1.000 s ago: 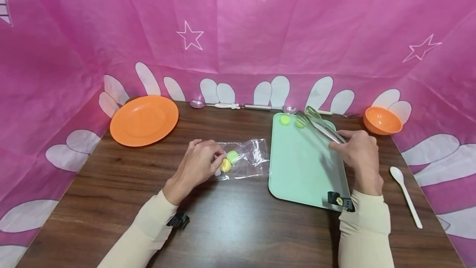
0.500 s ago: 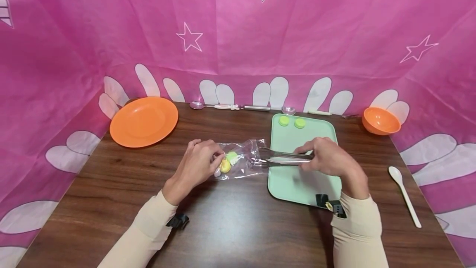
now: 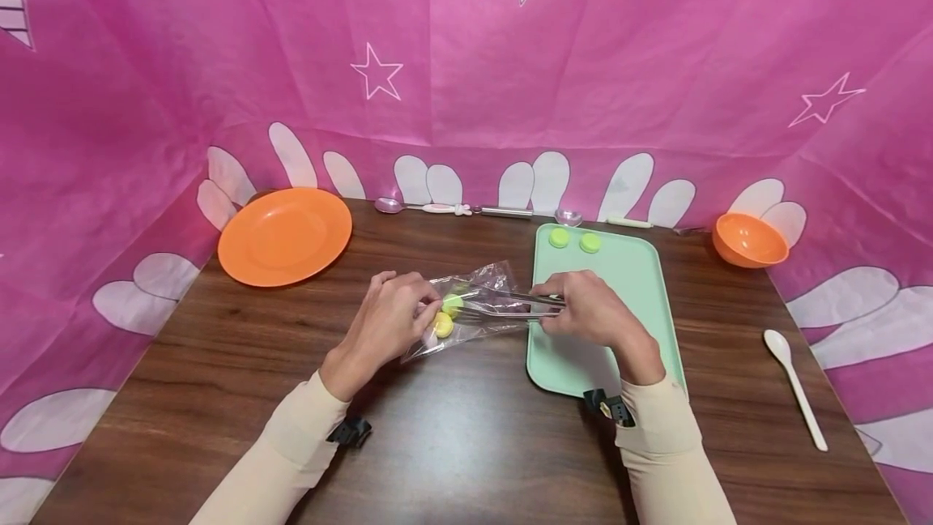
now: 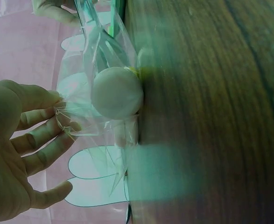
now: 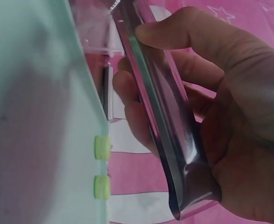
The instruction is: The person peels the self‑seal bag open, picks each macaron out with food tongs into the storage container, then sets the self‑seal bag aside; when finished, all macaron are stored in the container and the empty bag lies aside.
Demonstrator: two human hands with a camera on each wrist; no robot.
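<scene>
My left hand (image 3: 394, 314) pinches the edge of a clear plastic bag (image 3: 477, 330) between thumb and fingers. Inside the bag lie a green macaron (image 3: 452, 305), a yellow macaron (image 3: 442, 325) and a pale macaron (image 4: 117, 93), which largely covers the others in the left wrist view. My right hand (image 3: 586, 310) grips metal tongs (image 5: 160, 102), thumb on one arm and fingers on the other. The tongs point left over the tray edge, their tips inside the bag at the green macaron. Two green macarons (image 3: 559, 238) sit at the far left corner of the mint tray (image 3: 634, 290).
An orange plate (image 3: 284, 237) stands at the back left, an orange bowl (image 3: 751, 240) at the back right. A white spoon (image 3: 794, 387) lies right of the tray. Along the back edge runs a row of utensils, among them a pink-handled spoon (image 3: 445, 209) and a ladle (image 3: 568, 218).
My right hand has swung the tongs from above the tray's far end leftward into the bag. One green macaron now shows uncovered on the tray. My left hand has stayed in place.
</scene>
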